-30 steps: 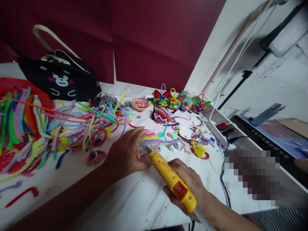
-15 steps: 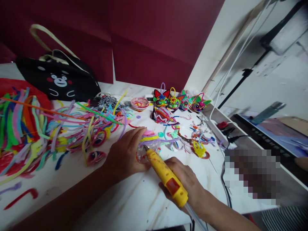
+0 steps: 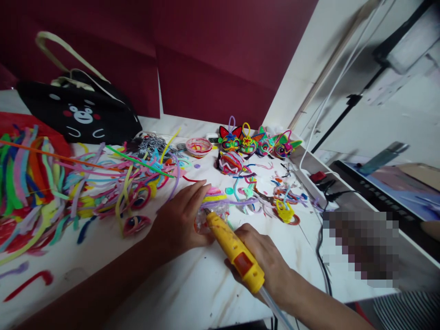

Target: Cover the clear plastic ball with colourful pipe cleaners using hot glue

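Observation:
My right hand point(image 3: 263, 259) grips a yellow hot glue gun point(image 3: 237, 252) with a clear glue stick coming out of its back end. The gun's nozzle points up and left, at a clear plastic piece point(image 3: 203, 220) with bits of red and white on it. My left hand point(image 3: 180, 217) is curled around that piece from the left, and my fingers hide part of it. Pink and yellow pipe cleaners point(image 3: 216, 197) lie just behind it, along with a long purple pipe cleaner point(image 3: 237, 201).
Loose pipe cleaners point(image 3: 103, 183) heap on the left before a black bag point(image 3: 82, 114). At the back are a small coiled bowl point(image 3: 199, 146) and several colourful cat-eared ornaments point(image 3: 248, 143). Yellow-handled scissors point(image 3: 284, 213) lie right of my hands. A black cable point(image 3: 321, 256) runs down the right side.
The view has shifted very slightly. Both hands hold nearly the same pose, and the glue gun's nozzle stays at the clear plastic piece.

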Demonstrator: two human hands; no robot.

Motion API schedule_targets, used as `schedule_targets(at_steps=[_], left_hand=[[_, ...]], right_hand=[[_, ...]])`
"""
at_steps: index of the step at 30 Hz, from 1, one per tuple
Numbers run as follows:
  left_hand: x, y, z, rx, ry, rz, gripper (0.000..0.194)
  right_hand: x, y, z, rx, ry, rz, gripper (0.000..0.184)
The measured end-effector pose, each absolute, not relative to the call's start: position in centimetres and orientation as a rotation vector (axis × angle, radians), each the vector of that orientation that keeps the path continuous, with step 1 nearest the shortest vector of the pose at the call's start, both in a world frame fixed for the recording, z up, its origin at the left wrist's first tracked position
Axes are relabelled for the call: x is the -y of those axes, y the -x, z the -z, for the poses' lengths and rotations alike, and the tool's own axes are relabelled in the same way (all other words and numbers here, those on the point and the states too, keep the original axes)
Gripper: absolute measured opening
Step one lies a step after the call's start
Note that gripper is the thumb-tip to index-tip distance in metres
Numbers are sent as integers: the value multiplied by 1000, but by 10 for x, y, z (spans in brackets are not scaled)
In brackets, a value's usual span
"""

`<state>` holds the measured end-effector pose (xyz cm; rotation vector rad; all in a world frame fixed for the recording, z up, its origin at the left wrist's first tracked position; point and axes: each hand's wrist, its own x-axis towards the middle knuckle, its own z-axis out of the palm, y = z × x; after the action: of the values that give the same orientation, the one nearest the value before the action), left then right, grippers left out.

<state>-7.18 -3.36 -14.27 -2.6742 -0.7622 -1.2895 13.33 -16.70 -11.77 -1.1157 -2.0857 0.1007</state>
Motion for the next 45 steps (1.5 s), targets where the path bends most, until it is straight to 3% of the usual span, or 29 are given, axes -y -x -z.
schedule_targets(at_steps=[10, 31, 45], left_hand=[[35, 77, 134, 734, 2675, 1185, 89], [37, 76, 129, 827, 2643, 1295, 77], [38, 78, 131, 785, 2664, 1306, 88]], right_hand=[[168, -136, 118, 2069, 1137, -89, 12], [173, -141, 125, 2036, 1129, 33, 14], [168, -132, 120, 2020, 1080, 92, 16]])
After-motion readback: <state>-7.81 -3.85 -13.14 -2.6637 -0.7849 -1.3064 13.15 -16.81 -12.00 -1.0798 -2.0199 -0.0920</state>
